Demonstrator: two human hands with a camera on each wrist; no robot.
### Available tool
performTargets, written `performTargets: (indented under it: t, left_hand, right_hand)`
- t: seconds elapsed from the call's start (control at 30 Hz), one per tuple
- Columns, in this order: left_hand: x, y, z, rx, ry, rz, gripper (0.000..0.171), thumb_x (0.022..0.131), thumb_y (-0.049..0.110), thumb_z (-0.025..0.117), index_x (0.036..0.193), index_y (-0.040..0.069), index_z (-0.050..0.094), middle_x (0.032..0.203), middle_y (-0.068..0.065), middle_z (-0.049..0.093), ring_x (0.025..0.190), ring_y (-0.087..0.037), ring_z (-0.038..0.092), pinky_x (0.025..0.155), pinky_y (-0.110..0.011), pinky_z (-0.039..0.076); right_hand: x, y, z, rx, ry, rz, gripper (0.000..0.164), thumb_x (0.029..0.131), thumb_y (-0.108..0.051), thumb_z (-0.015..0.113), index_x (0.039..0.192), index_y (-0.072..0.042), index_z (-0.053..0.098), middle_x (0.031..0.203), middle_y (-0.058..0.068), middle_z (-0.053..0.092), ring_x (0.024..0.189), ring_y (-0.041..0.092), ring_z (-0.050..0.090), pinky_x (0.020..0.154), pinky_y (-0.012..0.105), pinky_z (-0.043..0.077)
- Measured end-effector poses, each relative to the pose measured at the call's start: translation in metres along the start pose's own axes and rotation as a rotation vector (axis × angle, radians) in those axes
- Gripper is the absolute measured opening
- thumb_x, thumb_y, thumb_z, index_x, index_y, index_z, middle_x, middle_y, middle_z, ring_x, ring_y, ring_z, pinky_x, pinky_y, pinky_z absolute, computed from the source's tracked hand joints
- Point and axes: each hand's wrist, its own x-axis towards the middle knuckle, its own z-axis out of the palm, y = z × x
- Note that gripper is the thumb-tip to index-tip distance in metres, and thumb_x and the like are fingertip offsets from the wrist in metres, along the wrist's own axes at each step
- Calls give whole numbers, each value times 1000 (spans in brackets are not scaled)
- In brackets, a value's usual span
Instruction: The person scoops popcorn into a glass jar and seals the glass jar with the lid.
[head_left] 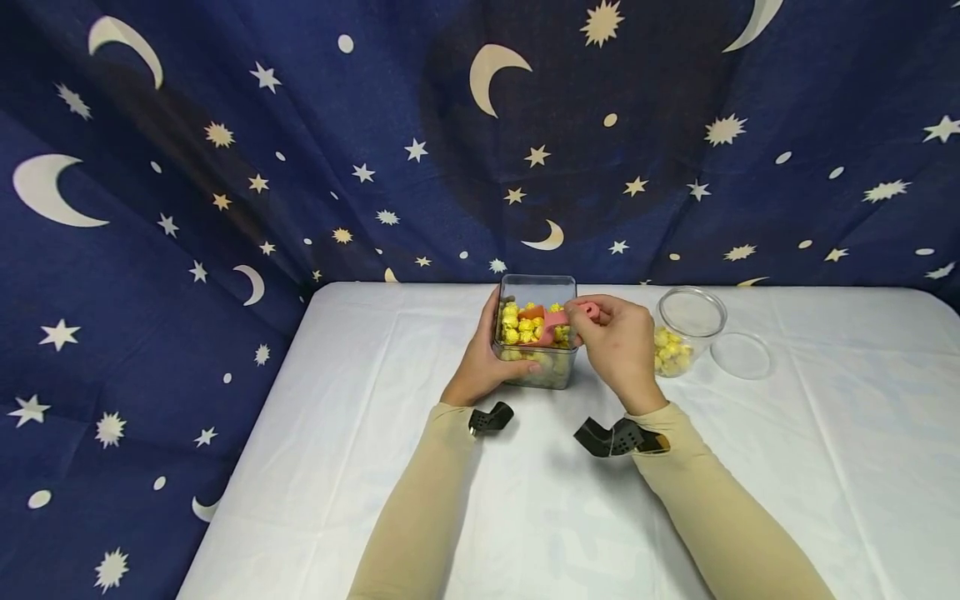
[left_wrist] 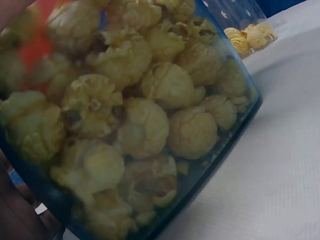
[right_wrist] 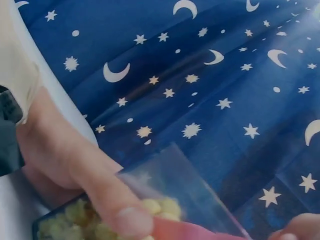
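Note:
A clear square container [head_left: 540, 287] of yellow popcorn [left_wrist: 142, 127] stands on the table. My left hand [head_left: 480, 362] grips it from the left, thumb across its front wall and fingers along the side. In the right wrist view the left thumb [right_wrist: 132, 220] crosses the container front. My right hand [head_left: 622, 342] pinches the handle of a pink scoop [head_left: 555, 320] between thumb and fingers. The scoop's head lies inside the container among the popcorn, with several pieces in it. Through the wall, the left wrist view shows a blurred red-orange patch of the scoop.
To the right of my right hand stands a clear round jar [head_left: 692, 315], partly filled with popcorn. A clear round lid [head_left: 741, 356] lies flat beside it. A white cloth covers the table [head_left: 555, 517]. Behind it hangs a dark blue curtain [head_left: 420, 100] with moons and stars.

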Motion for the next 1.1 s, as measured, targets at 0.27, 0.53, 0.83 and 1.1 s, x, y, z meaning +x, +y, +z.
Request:
performTargets:
  t: [0.27, 0.53, 0.83, 1.1]
  left_hand:
    - [6, -19, -2, 7, -3, 12, 124, 77, 9, 88, 163, 16, -1, 167, -14, 12, 147, -23, 27, 120, -40, 23]
    - [9, -40, -1, -16, 32, 65, 125, 69, 41, 93, 161, 39, 8, 166, -5, 21, 144, -14, 33, 119, -39, 26]
    - [8, -40, 0, -6, 41, 41, 126, 69, 42, 94, 161, 40, 7, 165, 4, 21, 145, -13, 32, 119, -39, 26]
    - [5, -22, -1, -14, 14, 17, 129, 72, 29, 94, 163, 24, 3, 165, -11, 22, 145, -20, 33, 118, -39, 28]
  right_hand:
    - [-2, -1, 2, -25, -17, -110, 14, 94, -14, 71, 94, -1, 77, 62, 8, 65, 46, 9, 54, 42, 19, 35]
    - [4, -1, -15, -27, -80, -30, 17, 95, -16, 71, 99, -1, 77, 73, 12, 71, 49, 8, 57, 43, 19, 39]
    - [-3, -2, 3, -81, -36, -186, 15, 95, -15, 71, 96, -1, 77, 64, 6, 66, 47, 11, 50, 45, 21, 35]
    - [0, 1, -1, -21, -57, -42, 18, 96, -16, 70, 100, 0, 77, 70, 13, 69, 46, 10, 56, 42, 21, 38]
